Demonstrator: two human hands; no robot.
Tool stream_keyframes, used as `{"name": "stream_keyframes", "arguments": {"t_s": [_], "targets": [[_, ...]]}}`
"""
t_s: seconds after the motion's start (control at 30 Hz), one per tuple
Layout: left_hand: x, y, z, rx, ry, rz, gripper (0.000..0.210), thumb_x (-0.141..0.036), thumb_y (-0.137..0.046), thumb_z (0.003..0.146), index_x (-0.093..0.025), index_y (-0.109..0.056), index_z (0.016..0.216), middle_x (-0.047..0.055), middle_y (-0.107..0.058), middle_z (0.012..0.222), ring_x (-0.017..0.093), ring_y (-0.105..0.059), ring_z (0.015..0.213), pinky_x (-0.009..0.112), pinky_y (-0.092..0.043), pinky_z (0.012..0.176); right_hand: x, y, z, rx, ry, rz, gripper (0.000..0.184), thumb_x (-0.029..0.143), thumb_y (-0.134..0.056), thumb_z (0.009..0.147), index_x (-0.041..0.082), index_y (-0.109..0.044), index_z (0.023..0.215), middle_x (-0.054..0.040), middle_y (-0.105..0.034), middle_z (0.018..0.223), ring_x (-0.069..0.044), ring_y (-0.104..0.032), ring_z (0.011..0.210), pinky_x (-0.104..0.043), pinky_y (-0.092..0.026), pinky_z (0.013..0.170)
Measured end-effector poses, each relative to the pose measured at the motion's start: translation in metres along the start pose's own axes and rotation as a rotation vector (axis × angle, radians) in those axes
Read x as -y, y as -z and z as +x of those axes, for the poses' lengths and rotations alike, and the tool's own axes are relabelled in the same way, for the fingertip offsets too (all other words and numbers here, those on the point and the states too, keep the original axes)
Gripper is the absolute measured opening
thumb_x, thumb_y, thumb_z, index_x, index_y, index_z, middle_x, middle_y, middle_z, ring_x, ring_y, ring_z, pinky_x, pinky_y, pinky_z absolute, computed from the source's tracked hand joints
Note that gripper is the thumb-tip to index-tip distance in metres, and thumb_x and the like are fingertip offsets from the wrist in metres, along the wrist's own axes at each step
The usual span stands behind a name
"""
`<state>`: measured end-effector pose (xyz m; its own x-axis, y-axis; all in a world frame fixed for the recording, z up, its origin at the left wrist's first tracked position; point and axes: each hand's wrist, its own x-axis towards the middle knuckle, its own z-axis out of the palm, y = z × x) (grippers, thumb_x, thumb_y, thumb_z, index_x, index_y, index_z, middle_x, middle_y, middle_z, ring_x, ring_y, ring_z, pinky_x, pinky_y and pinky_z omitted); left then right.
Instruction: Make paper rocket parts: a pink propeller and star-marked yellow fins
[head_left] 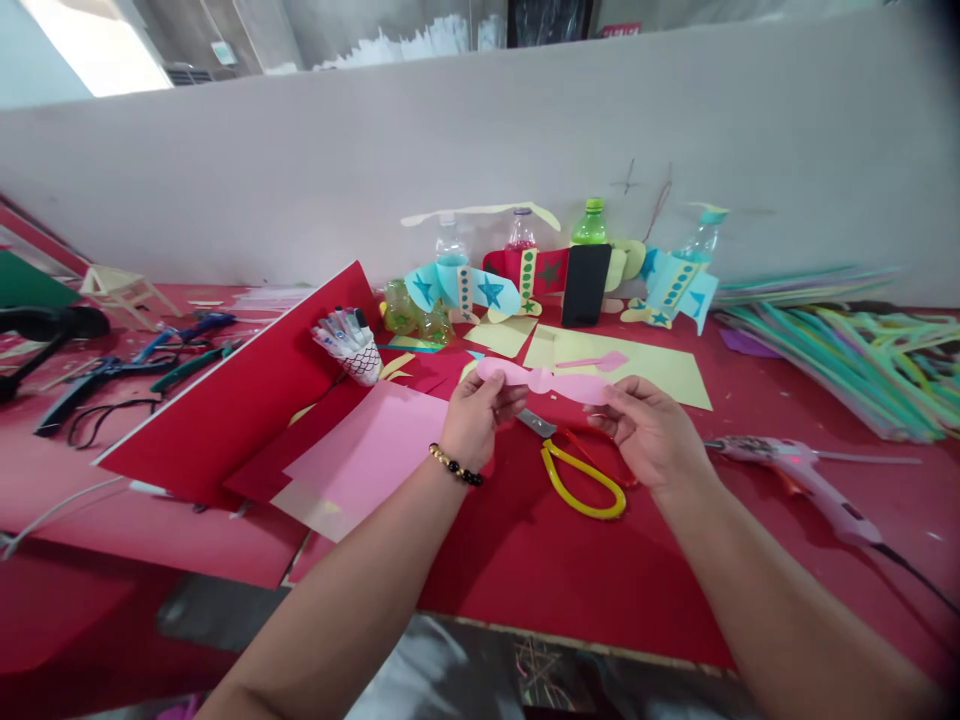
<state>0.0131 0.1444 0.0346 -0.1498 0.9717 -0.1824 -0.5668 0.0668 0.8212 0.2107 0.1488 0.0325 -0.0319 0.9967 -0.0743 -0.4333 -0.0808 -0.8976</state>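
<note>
centrally, a pink paper strip [541,381] with rounded ends and a narrow middle is held up above the red table [585,600], stretched between both hands. the left hand [480,410] pinches one end between thumb and fingers, and the right hand [646,428] pinches the other end the same way. a bracelet [454,466] of dark and gold beads circles the left wrist. just below the strip are the scissors [550,433], with one yellow loop and one red loop, the red one partly behind the right hand. beyond the strip, pale yellow sheets [667,375] lie flat, one bearing a small pink cutout [611,361]. to the left, a pink sheet [382,440] lies near a white pen holder [361,362] full of pens, which is beside a tilted red board [247,390]. farther back, bottles dressed with paper wings and stars stand in a row: one with blue wings [491,290], one with red wings [551,270], one green-capped bottle [591,224] and a blue one [701,240] at the right. a dark phone [586,285] stands upright before them. to the right, a pink glue gun [817,490] lies near a heap of coloured plastic strips [862,370].
</note>
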Motion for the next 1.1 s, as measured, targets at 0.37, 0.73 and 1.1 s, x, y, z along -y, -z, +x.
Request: {"name": "stream_keyframes", "arguments": {"t_s": [0.37, 0.73, 1.1], "targets": [[-0.0022, -0.0040, -0.0022, -0.001, 0.080, -0.075, 0.009, -0.018, -0.057, 0.091, -0.017, -0.051, 0.084, 0.003, -0.068, 0.072, 0.016, -0.071, 0.070, 0.031, -0.058, 0.073, -0.0045, 0.0000, 0.0020, -0.036, 0.016, -0.047, 0.032, 0.023, -0.088, 0.055, 0.019, -0.060, 0.069, 0.0038, -0.065, 0.059, -0.011, -0.066, 0.057, -0.024, -0.058, 0.062], [-0.0021, 0.0016, 0.0018, 0.000, 0.019, -0.088, 0.016, -0.015, -0.062, 0.085, -0.019, -0.048, 0.081, -0.003, -0.066, 0.072, 0.014, -0.072, 0.072, 0.024, -0.056, 0.068, -0.0040, 0.0055, 0.0062, -0.104, 0.052, -0.141, 0.028, 0.020, -0.083, 0.058, 0.018, -0.067, 0.081, -0.0013, -0.070, 0.065, -0.014, -0.069, 0.062, -0.023, -0.058, 0.060], [-0.0018, 0.0016, 0.0026, -0.014, 0.002, -0.051, 0.018, -0.017, -0.064, 0.083, -0.019, -0.047, 0.080, -0.003, -0.066, 0.072, 0.013, -0.071, 0.071, 0.026, -0.057, 0.072, -0.0019, 0.0062, 0.0082, -0.106, 0.042, -0.115, 0.021, 0.028, -0.081, 0.065, 0.019, -0.071, 0.081, -0.0016, -0.070, 0.070, -0.015, -0.066, 0.063, -0.028, -0.059, 0.062]]}}
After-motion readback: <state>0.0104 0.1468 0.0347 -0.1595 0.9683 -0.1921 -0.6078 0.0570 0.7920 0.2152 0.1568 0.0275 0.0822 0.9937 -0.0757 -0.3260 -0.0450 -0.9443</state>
